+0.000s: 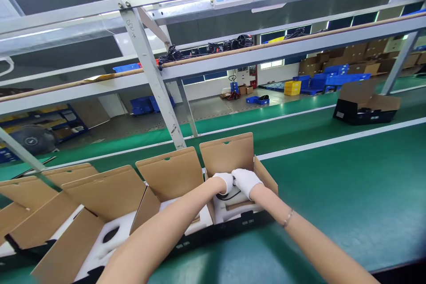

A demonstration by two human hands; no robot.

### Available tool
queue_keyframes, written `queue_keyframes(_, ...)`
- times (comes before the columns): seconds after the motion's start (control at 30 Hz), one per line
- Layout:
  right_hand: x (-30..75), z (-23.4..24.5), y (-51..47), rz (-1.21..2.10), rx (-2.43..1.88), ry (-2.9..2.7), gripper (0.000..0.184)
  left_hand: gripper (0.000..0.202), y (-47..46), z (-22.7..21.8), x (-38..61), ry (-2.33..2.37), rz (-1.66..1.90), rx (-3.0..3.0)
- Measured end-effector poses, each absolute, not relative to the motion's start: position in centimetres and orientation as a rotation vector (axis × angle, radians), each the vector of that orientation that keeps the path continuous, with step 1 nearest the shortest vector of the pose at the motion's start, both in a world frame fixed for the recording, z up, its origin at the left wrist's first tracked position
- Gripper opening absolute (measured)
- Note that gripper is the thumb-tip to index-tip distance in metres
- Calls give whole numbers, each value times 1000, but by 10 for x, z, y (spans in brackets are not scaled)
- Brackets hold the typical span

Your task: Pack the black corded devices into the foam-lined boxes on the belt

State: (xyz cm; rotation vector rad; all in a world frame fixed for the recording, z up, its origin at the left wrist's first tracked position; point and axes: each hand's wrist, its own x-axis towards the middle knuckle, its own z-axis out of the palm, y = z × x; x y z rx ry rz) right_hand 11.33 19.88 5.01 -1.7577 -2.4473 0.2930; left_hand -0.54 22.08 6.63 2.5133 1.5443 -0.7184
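Four open cartons in a row at 7 to 12 o'clock; a fifth at 2. Both gloved hands, left hand [224, 182] and right hand [246, 183], curl together on a black cable [229, 195] inside the rightmost carton [229, 156]

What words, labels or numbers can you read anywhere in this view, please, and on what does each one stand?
None can be read for certain.
Handwritten marks on the slanted metal post: too blurred to read.
Pale label on the far black box: too small.
Small light markings on the front edge of the open box under the left hand and right hand: too small.
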Motion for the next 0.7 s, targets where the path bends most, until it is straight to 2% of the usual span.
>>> queue_keyframes(0.17, 98, 45, 210, 344, -1792, -2497, 32, 30, 192, 79, -5, 1758, -839, 2590)
queue_keyframes(0.37, 119, 68, 189, 255, -1746, -2479, 21, 32, 188, 77, -19, 1564, -1023, 2612)
queue_keyframes(0.47, 139, 74, 157, 183, -1701, -2398, 30, 27, 197, 87, -25, 1568, -942, 2680)
queue_keyframes(0.63, 149, 43, 102, 394, -1900, -2351, 40, 27, 177, 124, -38, 1577, -593, 2878)
queue_keyframes(0.7, 146, 26, 100, 467, -2031, -2286, 31, 29, 155, 136, -55, 1600, -369, 2936)
